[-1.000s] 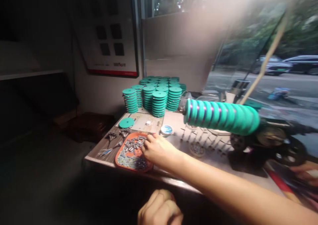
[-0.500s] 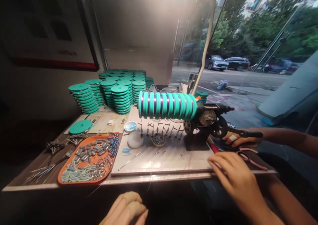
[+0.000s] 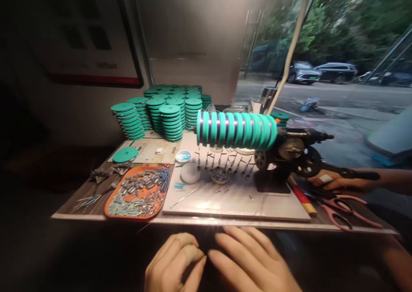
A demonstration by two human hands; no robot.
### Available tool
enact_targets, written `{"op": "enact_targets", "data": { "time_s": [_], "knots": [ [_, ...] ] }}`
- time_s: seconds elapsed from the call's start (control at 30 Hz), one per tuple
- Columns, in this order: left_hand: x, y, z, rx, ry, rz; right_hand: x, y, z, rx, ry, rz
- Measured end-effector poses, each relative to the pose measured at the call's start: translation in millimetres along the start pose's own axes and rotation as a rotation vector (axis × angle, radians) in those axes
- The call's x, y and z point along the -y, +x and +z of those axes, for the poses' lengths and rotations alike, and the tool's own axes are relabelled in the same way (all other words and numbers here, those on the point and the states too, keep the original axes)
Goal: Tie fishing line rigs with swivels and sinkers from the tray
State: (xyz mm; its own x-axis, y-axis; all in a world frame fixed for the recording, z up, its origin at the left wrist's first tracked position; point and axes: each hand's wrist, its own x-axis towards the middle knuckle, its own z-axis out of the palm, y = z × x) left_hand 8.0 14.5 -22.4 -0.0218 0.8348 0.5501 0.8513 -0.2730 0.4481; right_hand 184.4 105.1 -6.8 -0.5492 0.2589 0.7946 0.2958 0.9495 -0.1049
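Hands low, just under the table edge (image 3: 273,226); left hand (image 3: 174,264) loosely curled, couldn't tell if it pinched anything; right hand (image 3: 252,262) fingers stretched loose, tips touching the left; looked like fine fingertip work; orange tray (image 3: 108,205) sat front-left on the table, so reaching it called for a lift.

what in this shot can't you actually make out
1. Head view: whether the left hand and right hand pinch anything. Their fingertips meet in deep shadow, and the bottom edge cuts off the wrists.
2. Head view: the print on the wall poster is dark and blurred.
3. Head view: the small pieces in the orange tray are too small to identify.
4. Head view: the other person's hand; the right edge cuts off its arm.
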Motion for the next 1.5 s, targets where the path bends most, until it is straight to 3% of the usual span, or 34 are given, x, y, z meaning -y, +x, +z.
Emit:
{"op": "enact_targets", "data": {
  "time_s": [0.07,0.17,0.43,0.67,0.93,1.17,1.33,1.5],
  "knots": [
    [-4.4,-3.4,-4.3,0.003,-0.007,-0.051,16.9,5.4,18.4,0.124,0.053,-0.038],
    [-8.9,-8.2,-9.9,-0.015,0.002,-0.141,22.5,5.1,34.4,0.219,0.183,0.035],
    [-15.7,-6.2,-11.5,-0.109,-0.003,-0.202,27.9,-3.1,40.8,0.136,0.285,0.145],
    [-20.1,-5.1,-10.8,-0.091,0.026,-0.205,33.7,-4.1,41.7,0.088,0.26,0.188],
    [-10.1,-5.3,-26.3,0.047,-0.095,-0.31,8.5,-5.1,28.4,0.285,0.183,-0.007],
    [-10.4,-6.8,-30.5,0.018,-0.166,-0.281,8.2,-4.9,31.0,0.28,0.143,-0.073],
    [-11.3,-7.0,-30.6,0.036,-0.188,-0.313,13.5,2.5,32.8,0.193,0.162,-0.088],
    [-7.1,-10.6,-34.7,0.05,-0.243,-0.344,23.4,8.1,40.1,0.178,0.274,0.009]
  ]
}}
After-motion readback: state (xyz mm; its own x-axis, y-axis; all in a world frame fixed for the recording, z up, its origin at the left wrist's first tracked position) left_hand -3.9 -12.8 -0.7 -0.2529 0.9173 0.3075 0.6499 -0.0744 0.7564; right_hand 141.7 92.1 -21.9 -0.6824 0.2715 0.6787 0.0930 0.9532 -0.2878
